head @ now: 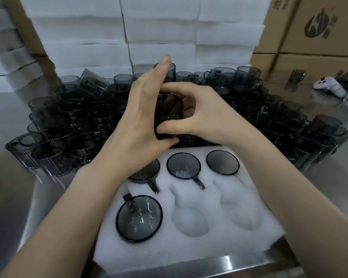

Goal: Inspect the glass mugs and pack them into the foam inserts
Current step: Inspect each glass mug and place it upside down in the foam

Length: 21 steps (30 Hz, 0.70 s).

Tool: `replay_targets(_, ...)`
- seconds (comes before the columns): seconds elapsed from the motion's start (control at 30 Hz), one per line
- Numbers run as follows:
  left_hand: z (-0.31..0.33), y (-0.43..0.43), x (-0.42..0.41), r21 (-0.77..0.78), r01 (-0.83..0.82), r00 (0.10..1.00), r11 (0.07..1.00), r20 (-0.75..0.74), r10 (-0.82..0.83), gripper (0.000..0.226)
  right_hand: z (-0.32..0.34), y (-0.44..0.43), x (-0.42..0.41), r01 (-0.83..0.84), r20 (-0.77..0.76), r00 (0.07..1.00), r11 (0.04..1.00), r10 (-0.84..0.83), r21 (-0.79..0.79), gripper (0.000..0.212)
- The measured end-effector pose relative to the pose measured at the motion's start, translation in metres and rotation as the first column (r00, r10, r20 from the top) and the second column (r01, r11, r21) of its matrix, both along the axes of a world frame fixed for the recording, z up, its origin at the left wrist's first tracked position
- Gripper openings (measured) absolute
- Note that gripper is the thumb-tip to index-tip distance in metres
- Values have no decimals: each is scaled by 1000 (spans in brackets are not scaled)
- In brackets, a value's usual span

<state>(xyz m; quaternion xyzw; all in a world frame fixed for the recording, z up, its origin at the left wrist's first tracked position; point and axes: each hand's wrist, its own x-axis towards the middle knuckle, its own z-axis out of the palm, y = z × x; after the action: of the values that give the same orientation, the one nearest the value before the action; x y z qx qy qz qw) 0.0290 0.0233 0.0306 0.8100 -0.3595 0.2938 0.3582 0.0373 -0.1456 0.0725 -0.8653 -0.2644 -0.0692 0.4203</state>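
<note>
Foam insert (189, 251) nearest us has four packed mugs (183, 165) seated & two front pockets (189, 221) free. Just above it we've got the held mug (169, 115): right hand (201, 115) grip pinches it betw. thumb & forefinger, left hand (145, 113) rests straight-fingered against its side. Best to turn it slowly, check for chips, then line the handle up w/ a pocket's slot.

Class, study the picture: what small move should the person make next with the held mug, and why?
Probably lower the mug, held between the left hand and right hand, into the empty near-middle cavity of the foam insert; four cavities already hold packed mugs.
</note>
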Motion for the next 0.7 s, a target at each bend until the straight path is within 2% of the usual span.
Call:
replay_targets(0.1,5,7,-2,-87,68,964,994,-252,-88,127,2,-20,-6,-41,-64,997,998,38,-49,65)
replay_targets(0.17,9,12,-4,-125,117,921,985,-357,-154,119,0,-32,-15,-94,-146,985,996,92,-4,54)
replay_targets(0.23,12,15,-8,-149,218,861,964,-437,-262,102,-2,-40,-28,-141,-203,967,988,152,67,46)
replay_targets(0.33,18,14,-14,-258,288,776,922,-501,-383,62,0,-45,-48,-212,-259,940,975,222,67,53)
replay_targets(0.4,21,11,-17,-317,237,770,918,-516,-377,38,2,-41,-64,-278,-294,924,958,246,-72,64)
replay_targets(0.47,21,7,-19,-264,193,777,945,-547,-311,19,1,-34,-78,-281,-223,948,923,225,-262,68)
replay_targets(0.57,17,2,-23,-129,216,768,968,-590,-250,14,5,-25,-94,-235,-105,972,879,210,-415,60)
replay_targets(0.7,17,1,-29,-150,246,738,958,-611,-286,9,10,-21,-103,-207,-80,978,847,192,-490,56)
